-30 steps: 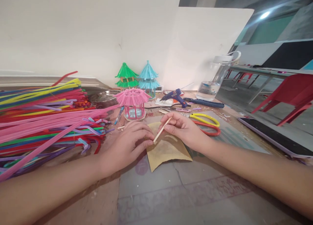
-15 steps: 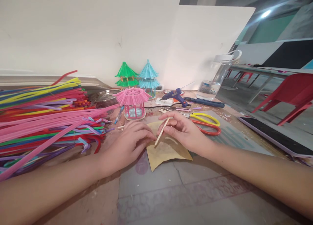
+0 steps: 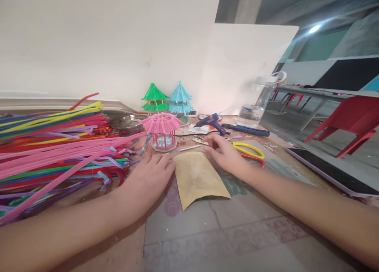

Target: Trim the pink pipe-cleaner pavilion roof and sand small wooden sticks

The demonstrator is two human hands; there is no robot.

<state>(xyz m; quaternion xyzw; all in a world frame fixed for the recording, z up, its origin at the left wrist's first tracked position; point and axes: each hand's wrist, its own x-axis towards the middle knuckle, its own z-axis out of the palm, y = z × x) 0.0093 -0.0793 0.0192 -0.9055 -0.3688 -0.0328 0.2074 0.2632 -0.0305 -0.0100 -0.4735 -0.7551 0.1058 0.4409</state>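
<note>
A piece of yellowish sandpaper (image 3: 201,179), grey-smudged in the middle, lies between my hands. My left hand (image 3: 151,175) rests palm down at its left edge, fingers stretched out; anything beneath them is hidden. Beyond the sandpaper's upper right corner, my right hand (image 3: 222,151) reaches forward with thumb and forefinger apart, at a few thin wooden sticks (image 3: 197,140). Another wooden stick (image 3: 190,148) lies alone just past the sandpaper's top edge. A small pavilion model with a pink roof (image 3: 162,124) stands ahead of my left hand.
Bundled pipe cleaners (image 3: 59,153) cover the left side. Green (image 3: 154,94) and blue (image 3: 180,96) pavilion models stand behind a blue glue gun (image 3: 211,123). Scissors (image 3: 250,150), a flat iron (image 3: 247,130), a water bottle (image 3: 251,106) and a phone (image 3: 331,171) lie or stand to the right.
The stick that my right hand held over the sandpaper is out of its fingers, and a stick now lies beyond the sheet. My right hand has moved forward; my left hand has drawn back left and flattened.
</note>
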